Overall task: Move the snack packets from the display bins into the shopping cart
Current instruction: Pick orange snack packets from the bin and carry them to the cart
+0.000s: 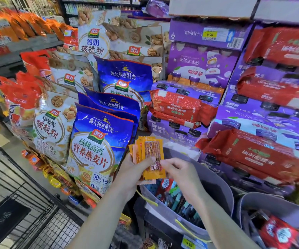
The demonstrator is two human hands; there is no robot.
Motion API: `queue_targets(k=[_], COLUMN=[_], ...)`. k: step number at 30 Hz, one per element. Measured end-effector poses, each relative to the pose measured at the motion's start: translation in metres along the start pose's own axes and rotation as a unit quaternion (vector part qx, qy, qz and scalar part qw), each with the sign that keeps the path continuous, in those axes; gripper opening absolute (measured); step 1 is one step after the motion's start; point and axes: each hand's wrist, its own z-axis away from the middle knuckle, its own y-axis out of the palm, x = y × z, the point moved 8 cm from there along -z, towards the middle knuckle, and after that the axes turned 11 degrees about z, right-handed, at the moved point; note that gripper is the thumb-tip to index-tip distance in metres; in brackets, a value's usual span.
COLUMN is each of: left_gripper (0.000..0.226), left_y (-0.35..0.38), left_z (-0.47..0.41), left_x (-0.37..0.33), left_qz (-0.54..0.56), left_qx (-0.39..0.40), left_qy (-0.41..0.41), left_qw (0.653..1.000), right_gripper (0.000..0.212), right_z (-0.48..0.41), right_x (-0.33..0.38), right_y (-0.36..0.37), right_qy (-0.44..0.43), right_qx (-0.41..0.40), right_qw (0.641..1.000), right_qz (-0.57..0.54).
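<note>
Orange snack packets [150, 157] — several, fanned — left hand [136, 169] gripping, right hand [179, 169] fingers pinching front one.

Both bare forearms rise from the frame's 6 o'clock edge and converge near centre. The left hand [134, 172] is a closed grip, thumb lying across the front toward 3 o'clock, fingers wrapped behind what it holds. The right hand [179, 170] sits just beside it at 3 o'clock, wrist bent, fingertips [164, 163] pinched together and pointing toward 9 o'clock.
</note>
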Motion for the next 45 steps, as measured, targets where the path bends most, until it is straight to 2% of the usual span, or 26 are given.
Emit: queue_targets(k=[3, 4, 7, 9, 12, 16, 18, 20, 23, 26, 30, 34, 37, 40, 42, 45], left_gripper=[0.04, 0.041, 0.042, 0.043, 0.043, 0.041, 0.042, 0.043, 0.045, 0.046, 0.044, 0.04, 0.037, 0.032, 0.034, 0.041], left_y=[-0.011, -0.015, -0.028, -0.032, -0.034, -0.035, -0.036, -0.036, -0.035, -0.035, -0.037, -0.038, -0.038, -0.041, -0.045, -0.054], left_z=[-0.003, -0.004, -0.006, -0.007, -0.007, -0.006, -0.005, -0.004, -0.003, -0.004, -0.005, -0.005, -0.003, 0.002, 0.008, 0.022], left_x=[-0.001, -0.001, -0.005, -0.007, -0.007, -0.006, -0.006, -0.006, -0.006, -0.006, -0.007, -0.008, -0.011, -0.017, -0.02, -0.026], left_qz=[0.03, 0.039, 0.053, 0.054, 0.056, 0.052, 0.053, 0.05, 0.049, 0.048, 0.045, 0.041, 0.042, 0.04, 0.037, 0.04], left_qx=[-0.015, -0.022, -0.043, -0.044, -0.045, -0.04, -0.038, -0.037, -0.039, -0.042, -0.045, -0.045, -0.05, -0.063, -0.078, -0.105], left_qy=[0.0, 0.0, 0.01, 0.015, 0.014, 0.016, 0.019, 0.021, 0.02, 0.019, 0.018, 0.014, 0.012, 0.019, 0.028, 0.041], left_qw=[0.999, 0.999, 0.998, 0.997, 0.997, 0.998, 0.998, 0.998, 0.998, 0.998, 0.998, 0.998, 0.998, 0.997, 0.996, 0.993], right_gripper=[0.011, 0.012, 0.039, 0.046, 0.031, 0.026, 0.026, 0.026, 0.026, 0.023, 0.011, 0.023, 0.022, 0.023, 0.021, 0.015], right_z=[-0.014, -0.019, -0.03, -0.036, -0.04, -0.043, -0.045, -0.045, -0.046, -0.045, -0.037, -0.022, -0.012, -0.008, -0.005, 0.001], right_x=[-0.022, -0.031, -0.051, -0.055, -0.059, -0.066, -0.066, -0.065, -0.063, -0.06, -0.048, -0.026, -0.017, -0.017, -0.015, -0.008], right_y=[-0.032, -0.039, -0.042, -0.035, -0.016, 0.01, 0.016, 0.021, 0.022, 0.013, -0.007, -0.036, -0.057, -0.065, -0.06, -0.049], right_qy=[0.002, 0.009, 0.009, -0.002, -0.028, -0.051, -0.053, -0.053, -0.045, -0.034, -0.068, -0.1, -0.086, -0.043, -0.012, 0.032], right_qx=[-0.053, -0.062, -0.04, -0.018, 0.002, 0.053, 0.061, 0.065, 0.068, 0.067, 0.022, -0.068, -0.096, -0.063, -0.041, -0.027], right_qw=[0.992, 0.985, 0.933, 0.889, 0.844, 0.735, 0.695, 0.67, 0.659, 0.676, 0.76, 0.815, 0.888, 0.963, 0.99, 0.999], right_qz=[0.112, 0.162, 0.359, 0.457, 0.535, 0.674, 0.715, 0.738, 0.748, 0.733, 0.646, 0.567, 0.441, 0.259, 0.135, 0.01])
